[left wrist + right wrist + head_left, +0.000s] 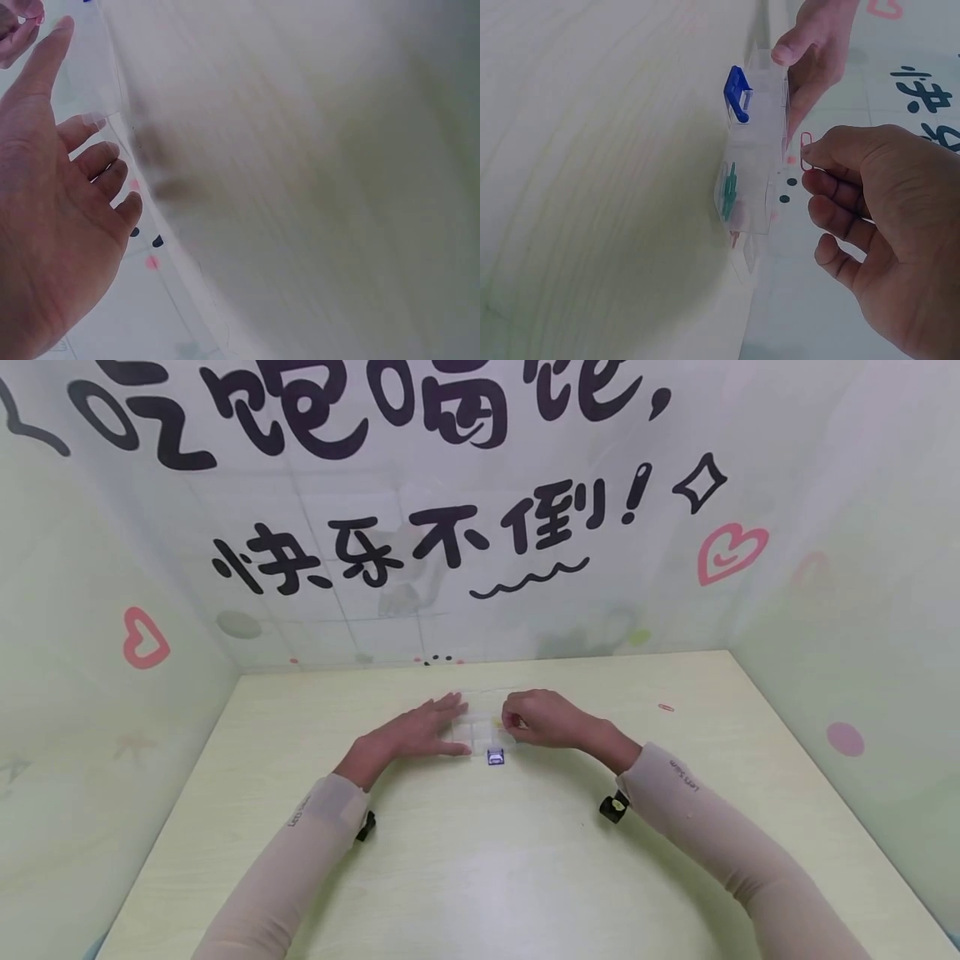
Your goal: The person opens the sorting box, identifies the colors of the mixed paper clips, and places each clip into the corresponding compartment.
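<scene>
A clear plastic compartment box (482,732) with a blue latch (737,94) stands on the table. Green paper clips (730,191) show through the wall at one end of it. My left hand (423,728) lies at the box's left side, fingers spread and thumb along the front corner. Over the right part of the box, my right hand (551,718) pinches a pink-red paper clip (806,150) between thumb and index finger. In the right wrist view that clip is held above the box's rim, with the other fingers loosely curled.
Another red paper clip (666,707) lies on the table (480,860) to the right of my right hand. Behind the table's far edge rises a pale wall (420,602) with black lettering, and side walls flank it.
</scene>
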`<state>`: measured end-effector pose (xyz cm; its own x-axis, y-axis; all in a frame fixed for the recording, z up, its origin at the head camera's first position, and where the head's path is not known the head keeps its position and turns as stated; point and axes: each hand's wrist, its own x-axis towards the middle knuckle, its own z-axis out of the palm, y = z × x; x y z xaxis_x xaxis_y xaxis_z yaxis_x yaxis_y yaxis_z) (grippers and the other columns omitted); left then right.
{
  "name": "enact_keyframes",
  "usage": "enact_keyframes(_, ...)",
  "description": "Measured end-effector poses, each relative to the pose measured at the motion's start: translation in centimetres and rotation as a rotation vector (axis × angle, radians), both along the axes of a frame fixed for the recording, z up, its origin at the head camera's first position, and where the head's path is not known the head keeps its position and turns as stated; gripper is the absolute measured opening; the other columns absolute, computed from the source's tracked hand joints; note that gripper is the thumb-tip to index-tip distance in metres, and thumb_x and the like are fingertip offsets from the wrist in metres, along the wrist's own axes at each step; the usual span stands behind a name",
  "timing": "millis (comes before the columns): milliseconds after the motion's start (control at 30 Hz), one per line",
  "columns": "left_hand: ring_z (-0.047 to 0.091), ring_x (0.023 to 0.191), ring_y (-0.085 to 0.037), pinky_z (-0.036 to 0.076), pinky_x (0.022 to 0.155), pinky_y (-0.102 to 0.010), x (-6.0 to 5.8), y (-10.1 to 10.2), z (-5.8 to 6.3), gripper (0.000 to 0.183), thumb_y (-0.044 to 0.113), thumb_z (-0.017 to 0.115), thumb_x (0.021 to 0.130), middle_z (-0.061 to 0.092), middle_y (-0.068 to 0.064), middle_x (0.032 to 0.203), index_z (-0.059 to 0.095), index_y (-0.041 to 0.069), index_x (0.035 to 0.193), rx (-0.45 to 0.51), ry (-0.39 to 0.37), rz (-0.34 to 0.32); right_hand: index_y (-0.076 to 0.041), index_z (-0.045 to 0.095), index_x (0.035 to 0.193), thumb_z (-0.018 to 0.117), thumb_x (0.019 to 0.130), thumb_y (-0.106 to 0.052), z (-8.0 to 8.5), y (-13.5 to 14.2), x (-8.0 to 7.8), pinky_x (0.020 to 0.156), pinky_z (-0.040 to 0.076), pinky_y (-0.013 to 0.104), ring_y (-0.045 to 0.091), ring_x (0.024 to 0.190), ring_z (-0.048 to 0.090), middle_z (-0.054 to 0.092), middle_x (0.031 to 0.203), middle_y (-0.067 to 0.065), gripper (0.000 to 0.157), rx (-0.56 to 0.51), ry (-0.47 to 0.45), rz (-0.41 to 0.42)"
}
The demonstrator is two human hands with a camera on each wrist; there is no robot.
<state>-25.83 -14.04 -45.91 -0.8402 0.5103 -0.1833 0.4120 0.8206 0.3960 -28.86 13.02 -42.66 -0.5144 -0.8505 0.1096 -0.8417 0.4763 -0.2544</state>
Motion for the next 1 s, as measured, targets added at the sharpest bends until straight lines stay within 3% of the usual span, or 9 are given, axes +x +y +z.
enact_keyframes(100,0.012,0.150,-0.031,0.016,0.119,-0.050,0.0,0.0,0.0,0.095,0.069,0.058,0.085,0.012,-0.010,0.164,0.027,0.014,0.155,0.001,0.008,-0.003,-0.014,0.068,0.091,0.067,0.091,-0.017,-0.2,-0.2,0.0,0.064,0.046,0.021,0.008,0.069,0.050,0.060,0.081,-0.007,0.003,0.005,-0.009,-0.010)
enact_keyframes(233,0.012,0.150,-0.031,0.015,0.120,-0.049,0.0,-0.1,0.0,0.095,0.068,0.059,0.085,0.012,-0.011,0.163,0.027,0.013,0.155,0.003,0.007,-0.006,-0.011,0.072,0.099,0.069,0.090,-0.018,-0.5,-0.1,-0.1,0.066,0.048,0.022,0.008,0.072,0.053,0.064,0.087,-0.005,0.012,0.010,-0.015,-0.021)
enact_keyframes(533,0.013,0.150,-0.031,0.016,0.119,-0.049,0.0,-0.2,-0.1,0.094,0.067,0.059,0.085,0.012,-0.010,0.164,0.026,0.013,0.155,-0.001,0.007,0.003,-0.012,0.073,0.103,0.068,0.091,-0.017,-0.3,1.3,-0.3,0.066,0.048,0.023,0.009,0.074,0.053,0.065,0.091,-0.005,0.014,0.019,-0.028,-0.064)
enact_keyframes(1000,0.013,0.150,-0.032,0.014,0.120,-0.048,0.2,-0.1,0.0,0.095,0.068,0.058,0.086,0.012,-0.010,0.163,0.026,0.012,0.155,-0.003,0.008,-0.011,-0.007,0.072,0.103,0.068,0.090,-0.014,0.1,5.9,-1.0,0.066,0.049,0.027,0.013,0.077,0.058,0.066,0.093,0.001,0.015,0.003,0.006,-0.085)
